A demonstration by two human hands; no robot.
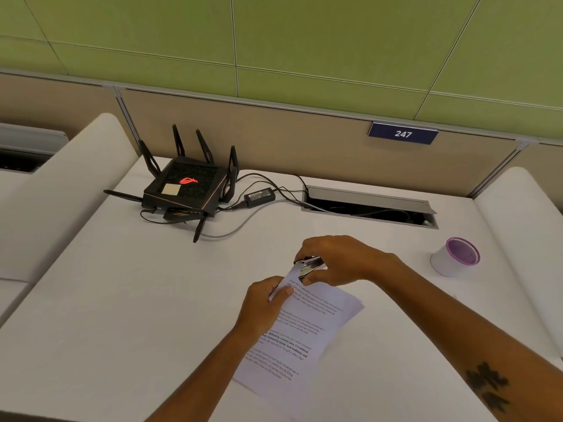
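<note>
A stack of printed paper sheets (307,327) lies tilted on the white desk (122,315) in front of me. My left hand (262,303) pinches the stack's upper left edge, thumb on top. My right hand (338,260) grips a small black and metal stapler (309,264), fingers over its top and thumb under it. The stapler's jaws sit over the top corner of the sheets. Most of the stapler is hidden by my fingers.
A black router (187,187) with several antennas and a power brick (259,197) with cables stands at the back left. An open cable hatch (370,207) is set into the desk behind my hands. A white cup with a purple rim (455,257) lies on its side at the right.
</note>
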